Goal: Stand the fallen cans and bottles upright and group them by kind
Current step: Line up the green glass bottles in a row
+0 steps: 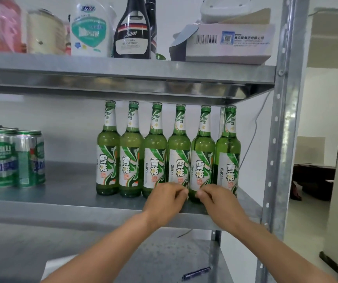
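Note:
Several green glass beer bottles (131, 152) stand upright in a tight row on the right half of the middle metal shelf (72, 186). Several green and silver cans (11, 158) stand upright in a cluster at the shelf's left end. My left hand (164, 201) has its fingers curled at the base of the fourth bottle from the left (178, 152). My right hand (215, 199) has its fingers curled at the base of the fifth bottle (202, 154). Both hands hide the bottoms of these bottles.
The upper shelf (123, 68) hangs close above the bottle caps and carries cleaning bottles (90, 27) and a cardboard box (229, 43). The rack's upright post (282, 139) stands just right of the last bottle. A pen (196, 272) lies on the lower shelf.

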